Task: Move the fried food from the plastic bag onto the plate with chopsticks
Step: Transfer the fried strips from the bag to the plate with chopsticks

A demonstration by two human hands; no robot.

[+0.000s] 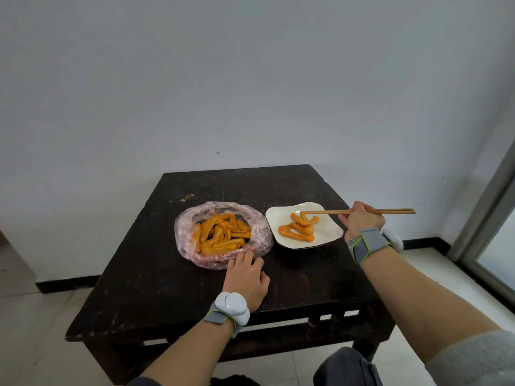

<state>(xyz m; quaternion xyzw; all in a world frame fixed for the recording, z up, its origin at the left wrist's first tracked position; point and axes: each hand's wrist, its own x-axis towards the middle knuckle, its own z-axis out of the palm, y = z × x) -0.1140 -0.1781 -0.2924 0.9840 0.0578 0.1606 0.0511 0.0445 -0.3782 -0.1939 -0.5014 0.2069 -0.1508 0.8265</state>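
The right hand (359, 220) is curled round a pair of chopsticks (328, 212), gripping them about midway along. The sticks lie almost level and run across the view, with the butt ends out to the right and the tips pointing left over the white plate (333, 232). The tips sit close together above the few fried pieces (299, 228) on the plate. Whether they touch one of these or hang just clear of it cannot be told. Most of the fried food (220, 232) lies heaped in the plastic bag (262, 232), whose rolled rim stands just beside the plate's left edge. From the chopstick tips the heap therefore lies further left, along the line the sticks already point, and a little nearer the person. The next pick probably needs a sideways carry to the left more than any turn of the wrist. Many pieces in the bag lie slantwise to the sticks, so a crosswise pinch looks possible. The left hand (246, 277) is nearer the bag. It rests flat on the desk (156, 288) with relaxed fingers touching the bag's near rim, holding nothing.
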